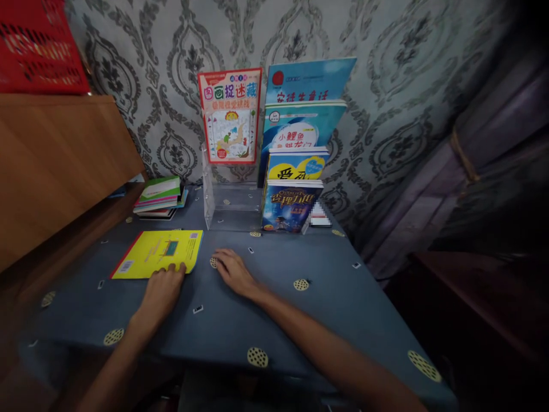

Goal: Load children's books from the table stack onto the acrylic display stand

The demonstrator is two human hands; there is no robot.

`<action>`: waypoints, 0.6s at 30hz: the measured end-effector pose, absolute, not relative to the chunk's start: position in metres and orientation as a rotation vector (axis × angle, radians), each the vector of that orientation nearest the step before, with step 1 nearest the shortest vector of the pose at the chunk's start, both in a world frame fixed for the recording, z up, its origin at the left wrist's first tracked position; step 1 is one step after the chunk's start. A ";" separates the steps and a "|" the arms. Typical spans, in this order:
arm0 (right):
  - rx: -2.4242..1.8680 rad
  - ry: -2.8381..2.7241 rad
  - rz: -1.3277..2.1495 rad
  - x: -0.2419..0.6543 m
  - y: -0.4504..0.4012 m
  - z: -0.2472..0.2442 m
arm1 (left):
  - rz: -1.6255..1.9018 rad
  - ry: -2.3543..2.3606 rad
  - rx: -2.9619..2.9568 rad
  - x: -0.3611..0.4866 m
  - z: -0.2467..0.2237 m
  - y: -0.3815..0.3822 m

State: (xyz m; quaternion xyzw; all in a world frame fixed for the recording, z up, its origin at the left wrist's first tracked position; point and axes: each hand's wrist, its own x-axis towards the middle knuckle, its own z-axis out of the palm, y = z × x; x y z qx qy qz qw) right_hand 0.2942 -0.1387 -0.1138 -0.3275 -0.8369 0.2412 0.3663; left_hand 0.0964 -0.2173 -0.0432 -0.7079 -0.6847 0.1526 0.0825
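A thin yellow book (160,254) with a red spine lies flat on the tablecloth at the left. My left hand (165,281) is at its near edge, the fingers bent over it and closed on that edge; their undersides are hidden. To the right of the book, my right hand (231,271) rests on the cloth with its fingers loosely apart and nothing in them. Behind both hands stands a clear acrylic book rack (234,220). A red-bordered picture book (231,120) is upright in the rear of its left side.
The rack's right side holds a dark blue book (287,209), a yellow and blue book (295,166) and taller teal books (300,123) in tiers. A small pile of books (158,194) lies back left. A wooden cabinet (64,166) bears a red basket (40,51). A curtain (429,189) hangs at right.
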 end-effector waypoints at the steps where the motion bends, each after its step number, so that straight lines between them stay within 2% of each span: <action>1: -0.871 -2.129 0.637 0.295 -0.138 -0.113 | 0.450 -2.036 -2.133 0.104 -0.044 -0.221; 6: -0.974 -1.997 0.646 0.298 -0.132 -0.112 | 0.213 -1.925 -2.393 0.127 -0.058 -0.243; 10: -1.022 -1.976 0.640 0.302 -0.128 -0.114 | -0.112 -1.897 -2.569 0.103 -0.064 -0.238; 15: -1.069 -2.014 0.633 0.303 -0.130 -0.116 | -0.170 -2.218 -1.906 0.050 -0.070 -0.218; 18: -1.075 -2.041 0.640 0.303 -0.132 -0.115 | -0.154 -2.336 -1.812 0.034 -0.078 -0.214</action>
